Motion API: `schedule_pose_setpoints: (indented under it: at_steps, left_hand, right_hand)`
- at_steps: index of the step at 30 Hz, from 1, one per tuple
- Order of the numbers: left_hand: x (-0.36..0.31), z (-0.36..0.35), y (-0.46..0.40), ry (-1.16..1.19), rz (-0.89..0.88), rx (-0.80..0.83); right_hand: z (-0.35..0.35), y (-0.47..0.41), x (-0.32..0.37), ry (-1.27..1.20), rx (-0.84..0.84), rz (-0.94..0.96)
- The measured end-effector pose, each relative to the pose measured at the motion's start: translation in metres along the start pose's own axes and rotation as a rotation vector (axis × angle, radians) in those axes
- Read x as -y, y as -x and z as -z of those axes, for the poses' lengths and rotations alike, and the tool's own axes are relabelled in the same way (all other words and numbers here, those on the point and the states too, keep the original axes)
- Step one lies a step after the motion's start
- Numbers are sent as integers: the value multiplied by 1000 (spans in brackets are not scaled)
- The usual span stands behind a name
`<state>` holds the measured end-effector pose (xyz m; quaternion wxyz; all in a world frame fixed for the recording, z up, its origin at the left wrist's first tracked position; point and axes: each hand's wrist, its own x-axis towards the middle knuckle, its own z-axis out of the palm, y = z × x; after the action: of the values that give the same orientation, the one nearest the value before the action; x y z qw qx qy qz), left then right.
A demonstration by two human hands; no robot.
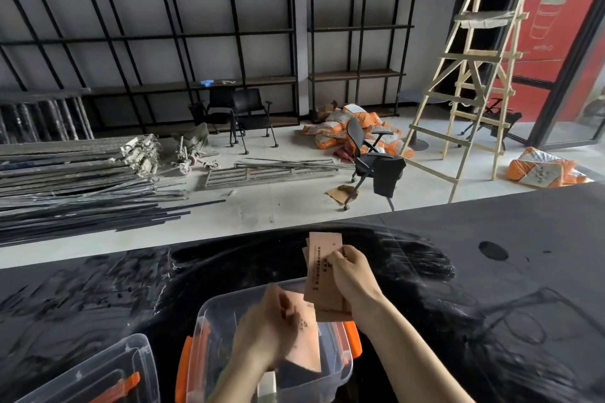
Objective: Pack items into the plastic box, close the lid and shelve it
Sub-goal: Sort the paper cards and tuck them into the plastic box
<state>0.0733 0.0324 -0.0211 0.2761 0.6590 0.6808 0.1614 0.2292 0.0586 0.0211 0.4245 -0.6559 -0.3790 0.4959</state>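
Note:
A clear plastic box with orange latches stands open on the black table, right in front of me. Above its opening my left hand grips a pinkish-brown paper envelope that hangs down into the box. My right hand holds a small stack of the same brown envelopes upright over the box's far rim. A small white item lies in the box near its front wall.
The clear lid with an orange clip lies at the lower left. Beyond the table edge are metal bars on the floor, office chairs, orange sacks, a wooden ladder and black wall shelving.

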Motion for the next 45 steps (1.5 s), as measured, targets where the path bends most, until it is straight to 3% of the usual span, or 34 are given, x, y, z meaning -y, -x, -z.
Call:
schedule_pose_setpoints:
  at_steps: [3, 7, 9, 12, 14, 18, 21, 26, 28, 30, 33, 38, 45]
  left_hand:
    - [-8, 28, 1, 364, -40, -208]
    - [-26, 47, 0, 472, -95, -372]
    - [-30, 45, 0, 601, -90, -358]
    - [-30, 38, -1, 896, -78, -151]
    - [-27, 36, -3, 982, -81, -95]
    - [-23, 48, -14, 1149, 73, -382]
    - [-36, 57, -17, 1450, 123, -361]
    - [-38, 68, -11, 1322, -11, -401]
    - [-25, 83, -11, 1300, -31, -456]
    - [-18, 98, -13, 1135, -48, -480]
    - [-23, 104, -16, 954, -92, -402]
    - [-30, 94, -18, 1029, -16, -548]
    - [-41, 84, -13, 958, 13, -768]
  right_hand:
    - [-11, -1, 6, -51, 29, 0]
    - [-35, 4, 10, -122, 122, 25]
    - [-45, 6, 11, -136, 163, 39]
    - [-57, 11, 12, -109, 193, 148]
    - [-58, 12, 13, -155, 227, 197]
    - [-49, 12, 11, -350, 325, 166]
    - [-54, 11, 4, -267, 271, 263]
    - [-49, 10, 12, -346, 161, 340]
    - [-36, 8, 19, -277, 209, 354]
    - [-26, 7, 26, -158, 294, 376]
    - [-27, 5, 31, -76, 368, 403]
    - [-56, 15, 27, -342, 265, 282]
    - [-81, 26, 30, -350, 19, 325]
